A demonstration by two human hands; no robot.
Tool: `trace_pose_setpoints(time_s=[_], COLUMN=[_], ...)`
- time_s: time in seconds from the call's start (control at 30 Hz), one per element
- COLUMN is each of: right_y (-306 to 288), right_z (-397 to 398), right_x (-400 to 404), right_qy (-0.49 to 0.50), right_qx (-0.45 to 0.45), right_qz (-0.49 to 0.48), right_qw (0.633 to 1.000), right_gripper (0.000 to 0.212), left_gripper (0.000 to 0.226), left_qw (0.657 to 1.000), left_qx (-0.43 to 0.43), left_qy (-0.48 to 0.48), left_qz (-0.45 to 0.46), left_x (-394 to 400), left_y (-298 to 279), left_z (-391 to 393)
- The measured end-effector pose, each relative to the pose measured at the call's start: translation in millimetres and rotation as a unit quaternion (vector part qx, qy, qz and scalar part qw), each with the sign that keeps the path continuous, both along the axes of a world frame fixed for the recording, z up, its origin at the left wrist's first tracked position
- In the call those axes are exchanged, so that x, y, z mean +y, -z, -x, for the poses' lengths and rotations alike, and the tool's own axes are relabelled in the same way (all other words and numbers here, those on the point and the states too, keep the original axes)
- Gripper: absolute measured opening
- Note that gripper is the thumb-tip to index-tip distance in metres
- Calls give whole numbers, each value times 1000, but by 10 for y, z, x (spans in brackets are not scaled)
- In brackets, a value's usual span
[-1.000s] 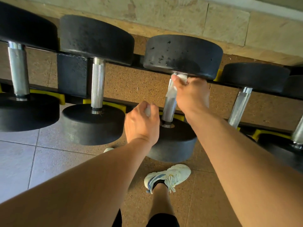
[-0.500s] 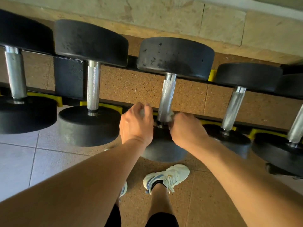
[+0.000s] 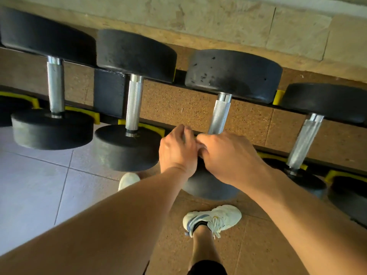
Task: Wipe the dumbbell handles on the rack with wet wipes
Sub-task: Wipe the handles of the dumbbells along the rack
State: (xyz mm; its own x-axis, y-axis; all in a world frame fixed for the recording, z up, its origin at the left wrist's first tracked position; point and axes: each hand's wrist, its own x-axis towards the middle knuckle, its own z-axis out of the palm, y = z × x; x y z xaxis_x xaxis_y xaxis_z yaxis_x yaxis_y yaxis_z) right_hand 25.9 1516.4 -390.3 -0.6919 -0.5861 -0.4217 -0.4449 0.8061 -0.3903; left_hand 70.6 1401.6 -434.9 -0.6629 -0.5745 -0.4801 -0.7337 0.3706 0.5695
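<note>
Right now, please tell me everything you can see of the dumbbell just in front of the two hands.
The dumbbell rests across the black rack with yellow cradles. It has two round, matte black ends, seemingly rubber; the far one is scuffed and pitted. The knurled silver metal handle is tilted. The left hand and right hand hide its near part; contact cannot be told.

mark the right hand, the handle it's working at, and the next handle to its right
right hand (image 3: 230,155), head view, back of the hand.
third dumbbell handle (image 3: 219,114), head view, knurled middle of the bar.
fourth dumbbell handle (image 3: 303,141), head view, mid-shaft.
</note>
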Motion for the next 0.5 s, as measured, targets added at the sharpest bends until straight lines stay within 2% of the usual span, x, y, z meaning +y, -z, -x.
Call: trace_pose_setpoints(time_s=[0.07, 0.13, 0.23, 0.33, 0.4, 0.5], right_y=[43, 11, -131, -359, -444, -391], right_z=[-8, -21, -46, -67, -70, -145], right_x=[41, 51, -116, -537, -888, -1434], right_qy=[66, 181, 333, 418, 405, 313], right_qx=[-12, 4, 2, 1, 32, 79], right_qz=[23, 55, 116, 204, 241, 194], right_qw=[997, 982, 936, 885, 881, 926], right_gripper=[9, 13, 20, 19, 22, 31], left_gripper=[35, 34, 33, 31, 32, 37], left_qw=[1000, 999, 998, 992, 984, 978], left_qx=[24, 40, 23, 27, 58, 91], left_qy=[-4, -17, -3, 1, -10, 29], left_qz=[-15, -32, -65, -126, -167, -185], left_x=[-6, -14, -24, -115, -326, -912], left_y=[23, 32, 9, -128, -297, -563], left_z=[-18, -52, -47, -75, -227, -665])
